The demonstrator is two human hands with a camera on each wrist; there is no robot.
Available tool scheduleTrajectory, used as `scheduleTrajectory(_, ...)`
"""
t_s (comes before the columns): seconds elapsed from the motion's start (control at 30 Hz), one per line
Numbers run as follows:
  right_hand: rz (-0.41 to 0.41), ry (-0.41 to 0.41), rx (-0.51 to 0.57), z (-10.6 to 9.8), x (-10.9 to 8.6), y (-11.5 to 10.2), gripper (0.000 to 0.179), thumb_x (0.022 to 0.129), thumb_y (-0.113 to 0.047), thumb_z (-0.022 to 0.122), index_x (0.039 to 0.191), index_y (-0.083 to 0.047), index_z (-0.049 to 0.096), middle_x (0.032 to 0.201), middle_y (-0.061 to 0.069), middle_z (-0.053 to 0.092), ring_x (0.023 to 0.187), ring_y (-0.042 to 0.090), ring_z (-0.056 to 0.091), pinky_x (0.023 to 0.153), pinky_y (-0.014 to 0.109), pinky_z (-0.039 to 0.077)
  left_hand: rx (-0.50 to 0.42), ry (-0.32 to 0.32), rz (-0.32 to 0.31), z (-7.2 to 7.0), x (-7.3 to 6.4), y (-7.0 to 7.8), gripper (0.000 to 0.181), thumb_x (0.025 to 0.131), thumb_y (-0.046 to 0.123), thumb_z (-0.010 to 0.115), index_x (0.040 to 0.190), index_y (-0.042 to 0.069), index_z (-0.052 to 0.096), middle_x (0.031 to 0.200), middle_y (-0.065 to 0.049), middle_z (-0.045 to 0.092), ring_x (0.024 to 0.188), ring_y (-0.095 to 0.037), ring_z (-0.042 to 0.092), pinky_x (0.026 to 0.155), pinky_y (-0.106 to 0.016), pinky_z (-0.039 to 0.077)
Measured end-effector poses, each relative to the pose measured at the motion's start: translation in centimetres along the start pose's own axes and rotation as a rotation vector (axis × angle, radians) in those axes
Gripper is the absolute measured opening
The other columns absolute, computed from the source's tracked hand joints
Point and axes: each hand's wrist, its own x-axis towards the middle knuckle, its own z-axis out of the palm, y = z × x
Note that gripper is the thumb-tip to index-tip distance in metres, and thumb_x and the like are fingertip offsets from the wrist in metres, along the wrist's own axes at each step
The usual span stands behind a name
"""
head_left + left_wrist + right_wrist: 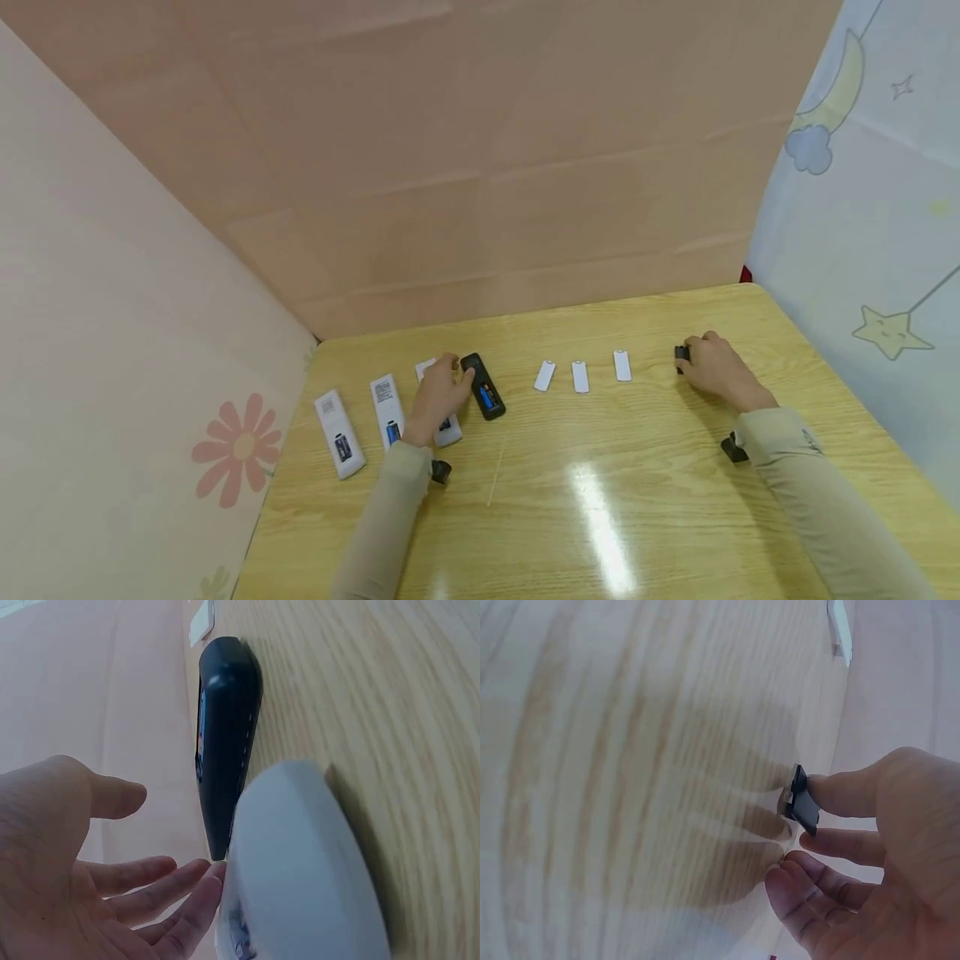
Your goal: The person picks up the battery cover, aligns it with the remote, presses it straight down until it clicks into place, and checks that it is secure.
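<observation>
My left hand [438, 398] is over the third white remote control [449, 432], beside a black remote control [491, 398] lying back up with batteries in its bay. In the left wrist view its thumb stands apart from the loosely bent fingers [161, 889], whose tips are right by the black remote's narrow end; nothing is between them. At the right, my right hand [716, 367] pinches a small black battery cover [804, 804] by its edges between thumb and index finger, close over the table. The other fingertips reach down to the wood.
Two more white remotes, one at far left [339, 433] and one beside it [386, 404], lie with battery bays uncovered. Three white battery covers [581, 377] lie in a row mid-table. A wall sheet [480, 208] rises behind the wooden table [570, 442], with printed sheets at both sides.
</observation>
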Motion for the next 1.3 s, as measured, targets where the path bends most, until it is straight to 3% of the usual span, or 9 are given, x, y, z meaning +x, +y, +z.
scheduleTrajectory(0.27,0.037,0.011,0.146,0.1,0.2,0.3,0.056,0.104,-0.013,0.064,0.141,0.025,0.047,0.107,0.038,0.06,0.087,0.041,0.064,0.074,0.053,0.056,0.08,-0.008,-0.028,1.0,0.5,0.7,0.06,0.108,0.033,0.064,0.152,-0.004,0.05,0.138,-0.024,0.066,0.117,-0.039,0.069,0.096,-0.053,0.06)
scheduleTrajectory(0.57,0.078,-0.015,0.178,0.3,0.4,0.7,0.055,0.103,-0.014,0.065,0.142,0.021,0.049,0.116,0.041,0.065,0.102,0.052,0.066,0.082,0.059,0.057,0.073,-0.031,-0.16,2.1,1.0,1.4,0.067,0.108,0.033,0.062,0.147,-0.018,0.046,0.144,-0.039,0.051,0.111,-0.048,0.066,0.085,-0.05,0.062)
scheduleTrajectory(0.73,0.08,-0.018,0.184,0.5,0.5,0.9,0.054,0.102,-0.014,0.066,0.141,0.02,0.05,0.115,0.04,0.065,0.103,0.052,0.066,0.083,0.06,0.057,0.035,-0.028,-0.229,2.8,1.2,1.7,0.052,0.105,0.029,0.064,0.129,-0.016,0.06,0.124,-0.033,0.057,0.086,-0.034,0.064,0.068,-0.04,0.058)
scheduleTrajectory(0.83,0.083,-0.017,0.191,0.6,0.5,1.0,0.053,0.102,-0.014,0.067,0.14,0.019,0.051,0.116,0.04,0.065,0.103,0.051,0.066,0.083,0.06,0.057,0.038,-0.007,-0.25,3.1,1.3,2.0,0.045,0.104,0.027,0.066,0.12,-0.015,0.065,0.116,-0.031,0.058,0.082,-0.032,0.063,0.064,-0.04,0.058)
scheduleTrajectory(1.07,0.082,0.005,0.191,0.6,0.5,1.1,0.052,0.102,-0.016,0.069,0.138,0.018,0.054,0.114,0.038,0.067,0.102,0.051,0.067,0.084,0.061,0.057,0.105,0.015,-0.268,3.6,1.8,2.4,0.052,0.104,0.027,0.067,0.13,-0.018,0.059,0.118,-0.032,0.06,0.091,-0.036,0.065,0.067,-0.042,0.061)
scheduleTrajectory(1.3,0.082,0.017,0.191,0.2,0.5,1.2,0.051,0.1,-0.016,0.07,0.136,0.018,0.056,0.111,0.035,0.069,0.1,0.051,0.067,0.085,0.063,0.056,0.074,0.006,-0.288,3.5,2.6,2.7,0.053,0.104,0.029,0.071,0.131,-0.015,0.059,0.102,-0.025,0.066,0.072,-0.026,0.069,0.056,-0.034,0.058)
